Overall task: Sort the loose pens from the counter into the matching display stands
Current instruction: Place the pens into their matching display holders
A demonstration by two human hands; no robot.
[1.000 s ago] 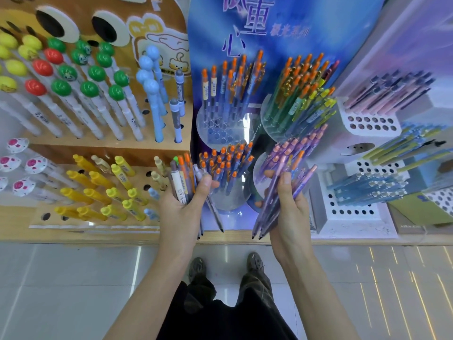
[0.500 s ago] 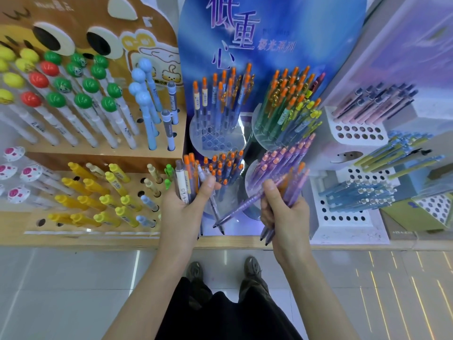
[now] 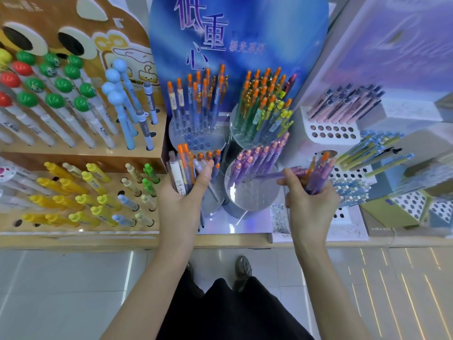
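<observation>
— What are the left fingers doing in the head view?

— The left hand (image 3: 181,202), at the centre of the frame, has its fingers (image 3: 205,173) curled round a mixed bundle of pens (image 3: 180,168). The pens stand upright with their orange tips toward the top.

— And the right?

— The right hand (image 3: 310,207), right of centre, grips a purple bunch (image 3: 318,176) tilted up and to the right. It also pinches a single purple pen (image 3: 288,174), which lies nearly level, long axis left to right, above the clear round stand (image 3: 255,198) on the surface (image 3: 73,241).
</observation>
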